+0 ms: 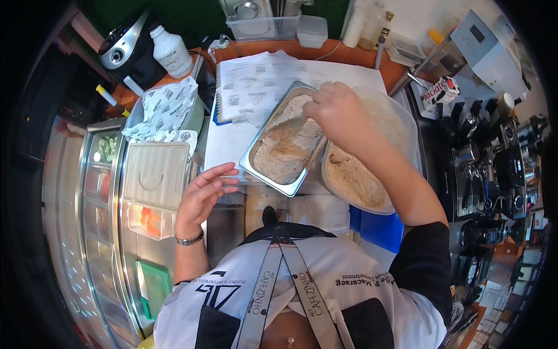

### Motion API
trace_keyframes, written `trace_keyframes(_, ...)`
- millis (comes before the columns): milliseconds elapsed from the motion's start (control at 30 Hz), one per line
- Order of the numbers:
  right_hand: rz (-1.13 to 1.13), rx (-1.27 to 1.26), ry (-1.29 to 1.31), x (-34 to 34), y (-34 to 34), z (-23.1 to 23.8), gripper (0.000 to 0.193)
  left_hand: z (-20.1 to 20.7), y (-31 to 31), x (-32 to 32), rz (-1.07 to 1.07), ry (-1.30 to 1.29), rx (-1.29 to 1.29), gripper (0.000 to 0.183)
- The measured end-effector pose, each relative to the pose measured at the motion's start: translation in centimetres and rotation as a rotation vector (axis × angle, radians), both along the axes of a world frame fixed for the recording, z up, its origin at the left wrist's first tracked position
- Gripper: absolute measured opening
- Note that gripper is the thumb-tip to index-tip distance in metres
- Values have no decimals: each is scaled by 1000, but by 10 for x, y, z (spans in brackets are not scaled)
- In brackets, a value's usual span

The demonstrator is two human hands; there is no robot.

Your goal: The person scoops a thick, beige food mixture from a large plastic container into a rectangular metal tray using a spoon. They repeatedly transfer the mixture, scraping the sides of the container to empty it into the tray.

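A rectangular metal pan lies tilted across the middle of the work surface, filled with a pale, floury mixture that has a browner patch. Over its far right side, my right hand is closed on a metal utensil, perhaps a spoon, whose end dips into the mixture. My left hand is open beside the pan's near left corner, fingers spread; whether they touch it I cannot tell. Right of the pan, partly under my right forearm, stands a clear plastic tub holding beige flour.
Printed paper sheets lie behind the pan. At left are a paper-lined bin, a lidded container, and a knife on a green cutting board. An air fryer stands far left; a coffee machine is at right.
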State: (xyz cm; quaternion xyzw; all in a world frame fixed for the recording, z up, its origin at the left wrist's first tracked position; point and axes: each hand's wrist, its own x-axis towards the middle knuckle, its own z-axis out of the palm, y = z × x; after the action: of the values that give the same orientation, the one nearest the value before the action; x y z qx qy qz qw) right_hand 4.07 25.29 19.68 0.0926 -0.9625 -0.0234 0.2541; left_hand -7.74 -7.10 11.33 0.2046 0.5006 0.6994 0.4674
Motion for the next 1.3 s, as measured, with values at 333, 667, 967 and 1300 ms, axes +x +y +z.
trace_keyframes(333, -411, -435, 39, 101, 97, 48, 15, -6, 37, 32, -297, 35, -77, 46)
trace_keyframes(667, -742, 92, -130, 132, 170, -143, 9, -50, 118, 114, -512, -89, -79, 81)
trace_keyframes(967, -418, -182, -186, 127, 104, -146, 11, -43, 139, 128, -461, -32, -150, 86)
trace_keyframes(1300, -555, -1026, -448, 157, 126, -172, 15, -38, 141, 120, -510, -104, -156, 80)
